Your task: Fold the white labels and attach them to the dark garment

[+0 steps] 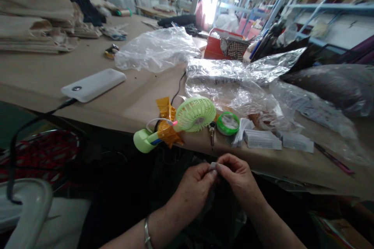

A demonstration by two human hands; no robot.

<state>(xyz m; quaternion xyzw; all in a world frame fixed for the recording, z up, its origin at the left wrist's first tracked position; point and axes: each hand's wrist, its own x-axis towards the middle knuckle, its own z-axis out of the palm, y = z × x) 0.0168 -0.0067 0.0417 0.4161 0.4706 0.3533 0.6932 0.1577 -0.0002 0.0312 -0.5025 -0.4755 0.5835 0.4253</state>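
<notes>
Left hand (193, 190) and right hand (238, 175) pinching white scrap (213, 166) just off counter (37, 74) edge; green fan (195, 114) lying taped, untouched.

The left hand (193, 190) and right hand (239, 177) are working just below the front edge of the table (292, 169), with that edge standing between them and everything on top. Straight ahead, a pale green mini fan (195, 114), a green ring (228, 123), a small metal fitting (212, 134) and paper slips (262, 139) are lining the edge and blocking a direct reach. Crumpled plastic bags (233, 89) are sprawling behind them. Left of the fan, a hand could pass over the brown table covering (131, 101) towards a white power bank (93, 85), whose black cable (29, 124) is hanging over the edge.
</notes>
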